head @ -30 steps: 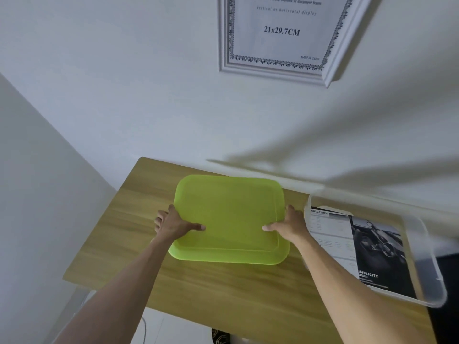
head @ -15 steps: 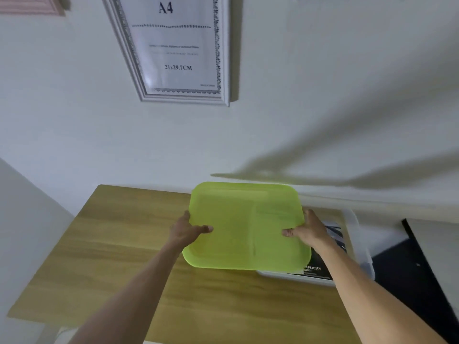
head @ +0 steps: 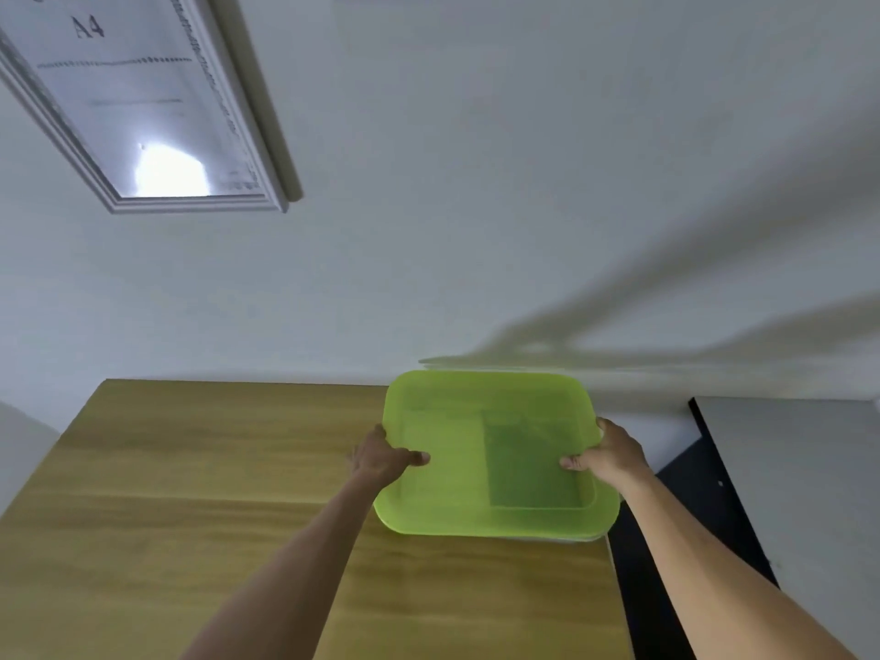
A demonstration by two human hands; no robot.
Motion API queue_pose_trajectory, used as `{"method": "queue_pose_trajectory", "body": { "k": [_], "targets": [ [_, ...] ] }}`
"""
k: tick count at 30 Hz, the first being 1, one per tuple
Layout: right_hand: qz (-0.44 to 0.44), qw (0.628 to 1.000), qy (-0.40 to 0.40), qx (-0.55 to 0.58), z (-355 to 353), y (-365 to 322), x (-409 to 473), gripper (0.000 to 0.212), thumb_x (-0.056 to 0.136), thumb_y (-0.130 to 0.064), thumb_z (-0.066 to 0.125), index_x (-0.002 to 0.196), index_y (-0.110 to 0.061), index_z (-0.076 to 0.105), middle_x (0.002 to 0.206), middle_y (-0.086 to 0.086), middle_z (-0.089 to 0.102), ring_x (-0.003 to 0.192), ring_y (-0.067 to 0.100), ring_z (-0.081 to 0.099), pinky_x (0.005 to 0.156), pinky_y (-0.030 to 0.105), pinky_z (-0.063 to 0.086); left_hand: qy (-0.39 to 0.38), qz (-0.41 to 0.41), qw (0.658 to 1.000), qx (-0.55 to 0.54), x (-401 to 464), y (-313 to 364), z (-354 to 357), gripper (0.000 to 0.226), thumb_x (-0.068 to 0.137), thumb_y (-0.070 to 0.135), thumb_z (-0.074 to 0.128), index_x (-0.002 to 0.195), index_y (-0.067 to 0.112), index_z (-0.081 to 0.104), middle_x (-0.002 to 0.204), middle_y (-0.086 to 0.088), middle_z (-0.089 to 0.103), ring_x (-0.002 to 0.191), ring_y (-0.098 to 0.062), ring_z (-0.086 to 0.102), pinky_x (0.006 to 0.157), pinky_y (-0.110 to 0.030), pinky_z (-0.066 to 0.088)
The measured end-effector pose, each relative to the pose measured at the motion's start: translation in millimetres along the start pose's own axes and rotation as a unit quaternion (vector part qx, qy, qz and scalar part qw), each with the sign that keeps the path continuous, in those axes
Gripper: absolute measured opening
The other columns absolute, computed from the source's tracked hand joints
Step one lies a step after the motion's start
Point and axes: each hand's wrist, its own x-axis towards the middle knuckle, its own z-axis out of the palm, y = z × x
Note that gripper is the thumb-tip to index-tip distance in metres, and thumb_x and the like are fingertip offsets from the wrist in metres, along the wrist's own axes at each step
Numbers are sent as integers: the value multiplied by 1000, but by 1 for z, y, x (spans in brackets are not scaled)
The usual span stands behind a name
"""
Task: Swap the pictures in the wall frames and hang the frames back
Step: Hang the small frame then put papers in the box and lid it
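Note:
A translucent green lid (head: 476, 469) lies over the clear box at the table's right end, and the dark picture inside shows faintly through it. My left hand (head: 383, 459) grips the lid's left edge, thumb on top. My right hand (head: 605, 457) grips its right edge the same way. A white frame (head: 143, 111) holding an A4 sample sheet hangs on the wall at the upper left, with glare on its glass.
The wooden table (head: 214, 493) stretches left of the box. A dark gap (head: 690, 516) and a grey surface (head: 800, 469) lie past the table's right edge. The white wall stands close behind the table.
Both hands have carried the green lid from the table's middle rightward onto the clear box, covering the picture. The view has swung right, so the wall frame now sits at the upper left.

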Motion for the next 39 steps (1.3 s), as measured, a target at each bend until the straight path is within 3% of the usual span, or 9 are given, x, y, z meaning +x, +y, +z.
{"method": "queue_pose_trajectory", "body": {
  "k": [6, 11, 14, 19, 24, 26, 31, 34, 39],
  "targets": [
    [-4, 1000, -8, -28, -4, 8, 19, 71, 67, -26, 91, 128, -13, 57, 124, 7, 68, 117, 30, 60, 87, 30, 45, 27, -25, 999, 31, -3, 17, 10, 85, 55, 50, 87, 127, 16, 55, 124, -4, 62, 123, -30, 50, 98, -39, 42],
    [27, 996, -29, -84, -5, 9, 38, 80, 62, -50, 89, 125, -16, 55, 125, 10, 61, 123, 33, 48, 84, 33, 44, 26, -44, 997, 59, 5, 28, 10, 80, 45, 57, 88, 112, 18, 64, 111, -4, 68, 112, -28, 58, 96, -40, 46],
    [31, 994, -36, -100, -3, 14, 43, 75, 60, -50, 90, 120, -15, 59, 115, 5, 68, 111, 30, 60, 85, 33, 50, 38, -39, 995, 80, 8, 33, 13, 76, 48, 56, 89, 107, 14, 64, 112, -7, 67, 112, -30, 57, 97, -42, 47],
    [43, 992, -48, -109, -2, 21, 39, 70, 64, -48, 89, 116, -12, 59, 113, 8, 67, 102, 28, 63, 73, 30, 48, 46, -35, 993, 105, 2, 32, 19, 80, 57, 50, 90, 119, 10, 57, 134, -17, 33, 120, -35, 47, 95, -41, 45],
    [39, 990, -58, -124, 4, 21, 41, 70, 63, -49, 88, 116, -13, 60, 114, 8, 65, 100, 26, 63, 77, 31, 53, 53, -26, 989, 137, 5, 26, 13, 82, 52, 55, 89, 112, 9, 59, 122, -12, 56, 119, -34, 50, 94, -40, 46],
    [45, 988, -57, -139, 8, 17, 40, 72, 65, -49, 86, 118, -10, 57, 119, 12, 60, 105, 28, 59, 84, 34, 54, 53, -28, 991, 122, 5, 23, 11, 81, 51, 50, 92, 109, 6, 59, 118, -11, 57, 114, -33, 52, 91, -42, 49],
    [69, 981, -46, -178, 14, 10, 36, 73, 75, -46, 82, 125, -6, 47, 131, 17, 45, 116, 33, 52, 82, 36, 50, 45, -27, 994, 93, 6, 19, 6, 68, 49, 38, 96, 95, 0, 63, 100, -12, 65, 90, -28, 61, 71, -37, 52],
    [76, 981, -37, -172, 14, 12, 35, 78, 76, -47, 82, 131, -7, 43, 132, 18, 39, 119, 36, 48, 81, 37, 47, 47, -17, 994, 93, 9, 17, 5, 67, 51, 39, 95, 95, -1, 65, 97, -11, 66, 85, -27, 60, 66, -34, 48],
    [72, 980, -47, -178, 14, 17, 37, 95, 75, -53, 80, 145, -10, 32, 137, 18, 33, 124, 38, 45, 95, 42, 49, 57, 10, 991, 121, 15, 14, 5, 62, 53, 43, 93, 85, 2, 59, 97, -14, 66, 90, -32, 64, 65, -36, 48]
  ]
}}
